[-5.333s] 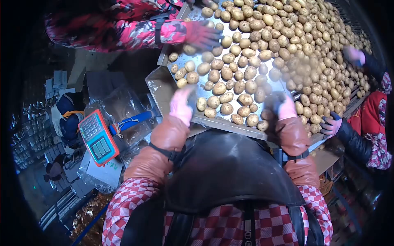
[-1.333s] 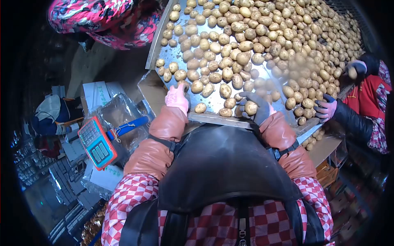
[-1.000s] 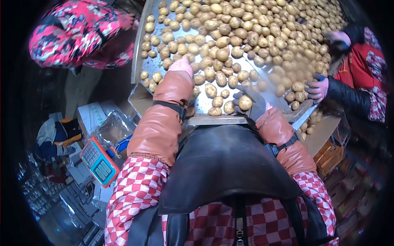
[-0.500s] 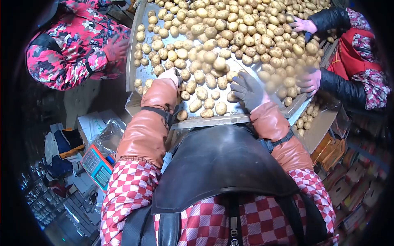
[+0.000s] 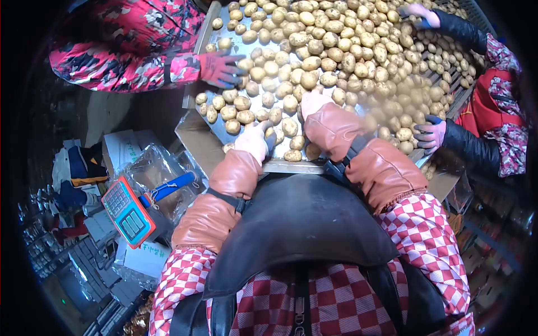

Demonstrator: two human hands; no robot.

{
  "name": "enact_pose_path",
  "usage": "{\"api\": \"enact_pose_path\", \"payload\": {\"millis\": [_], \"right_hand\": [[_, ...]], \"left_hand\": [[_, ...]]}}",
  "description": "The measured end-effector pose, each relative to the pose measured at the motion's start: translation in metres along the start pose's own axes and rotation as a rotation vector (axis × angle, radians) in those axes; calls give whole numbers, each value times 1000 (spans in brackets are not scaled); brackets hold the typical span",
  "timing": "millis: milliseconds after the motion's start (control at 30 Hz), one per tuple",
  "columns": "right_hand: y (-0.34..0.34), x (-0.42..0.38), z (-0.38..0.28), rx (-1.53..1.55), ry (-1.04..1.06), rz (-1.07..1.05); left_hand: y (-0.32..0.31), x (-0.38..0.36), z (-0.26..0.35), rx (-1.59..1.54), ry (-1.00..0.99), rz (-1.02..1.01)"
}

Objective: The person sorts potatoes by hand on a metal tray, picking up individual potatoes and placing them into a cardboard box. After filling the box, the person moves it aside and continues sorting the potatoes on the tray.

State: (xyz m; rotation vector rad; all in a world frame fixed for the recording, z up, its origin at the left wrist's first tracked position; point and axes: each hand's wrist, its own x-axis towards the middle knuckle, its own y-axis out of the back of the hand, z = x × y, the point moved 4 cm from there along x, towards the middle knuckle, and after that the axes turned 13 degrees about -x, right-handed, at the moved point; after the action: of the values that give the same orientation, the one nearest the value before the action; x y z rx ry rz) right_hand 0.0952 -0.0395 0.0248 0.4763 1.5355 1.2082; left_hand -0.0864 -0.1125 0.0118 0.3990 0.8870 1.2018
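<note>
Many yellow-brown potatoes [image 5: 290, 126] lie over a pale metal sorting table [image 5: 216, 131]. My left hand [image 5: 255, 141], in a pale glove with dark fingers, is low at the table's near left edge. Its fingers curl down among potatoes; whatever lies inside them is hidden. Farther in, my right hand [image 5: 315, 102] reaches into the potatoes near the middle. Its back and the brown sleeve cover its fingers, so their state does not show. Loose potatoes lie between my two hands and left of my left hand.
At left, a co-worker's gloved hand [image 5: 221, 69] reaches over the potatoes. Another co-worker's hands, one upper [image 5: 419, 15] and one lower [image 5: 431, 134], are at the right side. A digital scale display [image 5: 128, 211] and a cardboard box [image 5: 196, 140] stand at lower left.
My left hand has come nearer and to the right. My right hand has moved left and farther in. The left co-worker's hand now reaches over the table, and the view has shifted.
</note>
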Motion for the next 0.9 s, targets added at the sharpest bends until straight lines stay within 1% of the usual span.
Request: {"api": "enact_pose_path", "payload": {"millis": [33, 67, 100, 133, 167, 200, 233, 267, 300, 333, 367, 400, 433, 467, 500, 567, 600, 633, 667, 700, 733, 767, 800, 833, 900], "right_hand": [[2, 1, -1, -5, 46, -98], [1, 2, -4, 26, 106, -210], [-19, 16, -9, 24, 108, -212], [-55, 41, -12, 105, 8, -179], [-77, 54, -11, 185, -93, -145], [-22, 14, -2, 108, -15, -101], [-24, 11, 6, 39, 51, 35], [-30, 19, 20, 233, 39, 21], [-18, 17, 27, 427, 24, 5], [-16, 1, 34, 683, -175, -55], [-52, 15, 36, 1224, -199, -159], [-57, 6, 44, 1228, -209, -153], [-64, -9, 45, 1654, -159, -140], [-68, -26, 43, 2081, -97, -110], [-69, -38, 42, 2269, 8, -48], [-73, -56, 48, 2608, 0, 2], [-78, -65, 52, 2624, -21, 34], [-80, -74, 55, 2668, 66, 78], [-82, -83, 58, 2707, 158, 133], [-98, -85, 63, 2724, 141, 180], [-114, -82, 66, 2800, 351, 165], [-123, -85, 69, 2850, 577, 150], [-101, -111, 69, 2535, -91, 385], [-115, -113, 73, 2548, 10, 328], [-126, -119, 78, 2908, 523, 288]], "left_hand": [[2, -5, 2, -6, 36, -47], [-2, -7, -5, 18, 36, -40], [0, -11, -4, 15, 38, -40], [2, -14, 2, -1, 16, -59], [2, -16, 6, -18, -9, -78], [-5, -16, 4, -2, -48, -85], [-12, -14, 1, 1, -49, -93], [-19, -10, 4, 28, -96, -130], [-24, -7, 11, 54, -143, -171], [-29, -2, 15, 88, -134, -200], [-28, 2, 21, 90, -145, -204], [-25, 4, 26, 83, -148, -174], [-25, 6, 29, 76, -148, -152], [-33, 16, 3, 26, -160, -27], [-25, 25, -2, 1, -134, 52], [-12, 33, -4, 39, -76, 84], [-6, 34, 0, -15, -81, 59], [-3, 35, 8, -67, -86, 29], [-2, 32, 22, -401, 223, -81], [-10, 35, 29, -596, 60, -78], [-21, 40, 34, -724, 27, -147], [-25, 42, 54, -853, -5, -216], [-25, 35, 84, -1049, 171, -399], [-37, 37, 95, -1188, 185, -469], [-52, 42, 121, -1313, 138, -672]]}}
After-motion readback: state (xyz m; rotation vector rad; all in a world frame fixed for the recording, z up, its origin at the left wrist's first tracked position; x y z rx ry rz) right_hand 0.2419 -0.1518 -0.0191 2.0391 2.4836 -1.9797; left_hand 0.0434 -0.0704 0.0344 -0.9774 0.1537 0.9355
